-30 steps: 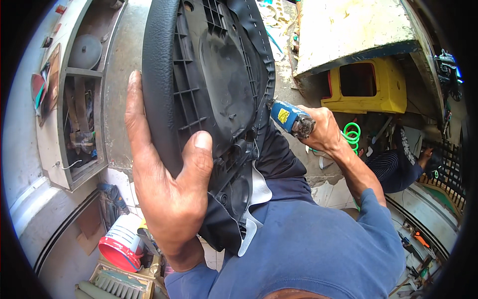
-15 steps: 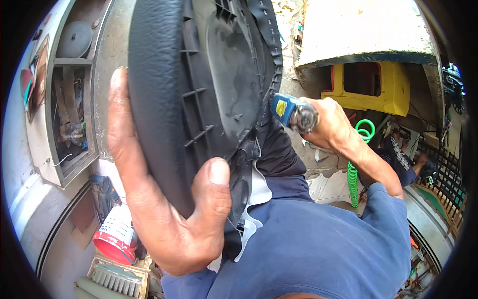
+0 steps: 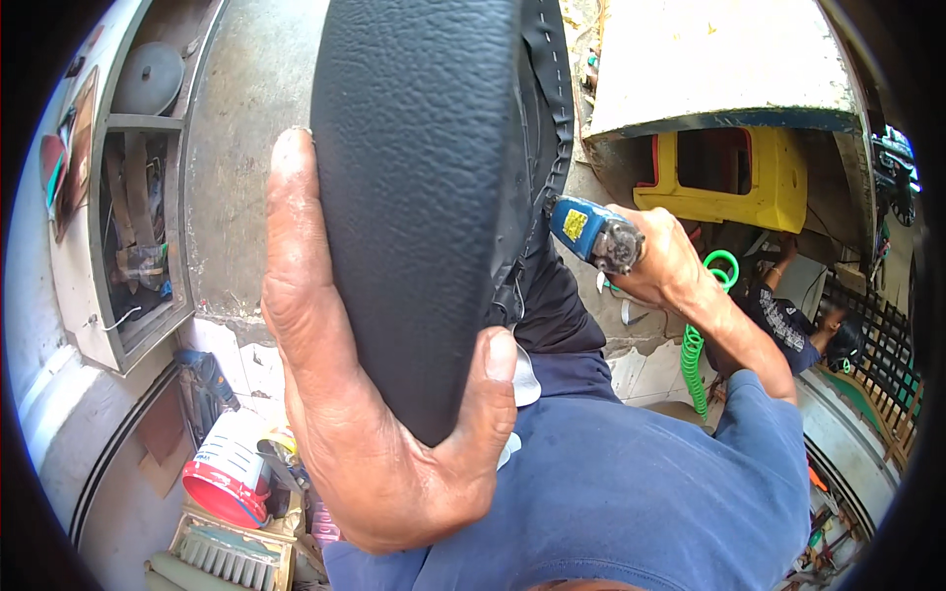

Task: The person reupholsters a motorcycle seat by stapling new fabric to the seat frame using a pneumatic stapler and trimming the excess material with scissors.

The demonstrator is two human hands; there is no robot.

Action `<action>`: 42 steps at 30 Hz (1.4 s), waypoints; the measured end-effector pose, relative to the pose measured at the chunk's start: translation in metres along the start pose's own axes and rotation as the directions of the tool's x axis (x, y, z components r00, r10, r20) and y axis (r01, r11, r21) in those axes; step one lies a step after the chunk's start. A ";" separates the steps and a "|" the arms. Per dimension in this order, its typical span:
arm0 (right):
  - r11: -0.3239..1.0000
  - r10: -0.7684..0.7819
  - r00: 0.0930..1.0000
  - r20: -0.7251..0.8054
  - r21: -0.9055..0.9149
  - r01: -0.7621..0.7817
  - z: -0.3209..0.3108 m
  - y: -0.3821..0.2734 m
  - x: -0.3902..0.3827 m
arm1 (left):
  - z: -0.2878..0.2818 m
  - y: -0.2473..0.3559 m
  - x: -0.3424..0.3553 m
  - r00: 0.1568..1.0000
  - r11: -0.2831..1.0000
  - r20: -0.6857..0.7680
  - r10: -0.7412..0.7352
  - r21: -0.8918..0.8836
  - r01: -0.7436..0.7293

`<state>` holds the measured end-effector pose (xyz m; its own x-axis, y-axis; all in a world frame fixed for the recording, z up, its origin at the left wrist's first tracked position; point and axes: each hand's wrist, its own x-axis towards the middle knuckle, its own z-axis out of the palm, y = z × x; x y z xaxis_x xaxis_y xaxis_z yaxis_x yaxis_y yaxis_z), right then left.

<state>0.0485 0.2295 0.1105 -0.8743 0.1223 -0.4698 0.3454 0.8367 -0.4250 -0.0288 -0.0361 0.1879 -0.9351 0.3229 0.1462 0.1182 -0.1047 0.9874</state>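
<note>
A motorcycle seat [image 3: 414, 177] in black grained vinyl stands on its edge in front of me, its padded face turned toward me. My left hand [image 3: 384, 433] cups its narrow near end, thumb on the right side and fingers along the left. A row of staples runs along the folded vinyl edge [image 3: 562, 89] on the seat's far right side. My right hand [image 3: 660, 256] grips a blue air staple gun [image 3: 591, 231], whose nose is at that edge; whether it touches is hard to see. White material [image 3: 527, 382] shows below the seat, by my left thumb.
A green coiled hose [image 3: 694, 364] hangs beside my right forearm. Beyond it a person [image 3: 798, 315] bends low near a yellow panel [image 3: 788, 177] under a white-topped bench [image 3: 719, 59]. On the left are an open cabinet [image 3: 148, 325] and a white-and-red bucket [image 3: 229, 468].
My left hand has turned the seat, so its padded face now hides most of the ribbed plastic base. Both hands have shifted a little to the right, the staple gun slightly lower.
</note>
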 end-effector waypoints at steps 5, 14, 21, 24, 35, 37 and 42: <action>0.999 0.018 0.999 0.032 -0.046 -0.016 -0.004 0.000 0.003 | -0.014 -0.006 0.001 0.999 0.891 0.048 -0.008 0.454 -0.015; 1.000 0.005 1.000 -0.007 0.027 -0.004 0.013 0.001 -0.011 | -0.013 0.000 -0.001 0.998 0.873 0.048 -0.027 0.489 0.000; 1.000 0.013 1.000 0.013 -0.014 -0.013 0.014 -0.001 -0.009 | -0.008 0.005 0.000 0.998 0.863 0.055 -0.036 0.506 0.004; 0.998 0.008 1.000 0.027 0.055 -0.009 0.013 0.001 -0.015 | -0.011 0.004 0.000 0.998 0.866 0.055 -0.029 0.501 -0.003; 1.000 -0.005 1.000 -0.006 -0.006 0.005 0.025 0.002 -0.015 | -0.008 0.006 0.007 0.995 0.859 0.081 -0.060 0.512 0.010; 0.997 0.001 1.000 -0.008 0.075 -0.001 0.028 0.014 -0.019 | -0.010 0.005 0.007 0.988 0.952 0.063 -0.142 0.281 0.119; 0.989 -0.085 0.992 -0.090 0.115 0.095 0.033 0.020 -0.041 | -0.011 -0.001 0.005 0.995 0.976 -0.049 -0.090 0.195 0.098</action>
<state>0.1022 0.2233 0.0956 -0.9275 0.0980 -0.3607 0.2975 0.7777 -0.5538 -0.0368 -0.0449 0.1869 -0.9572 0.2845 0.0539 0.0893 0.1130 0.9896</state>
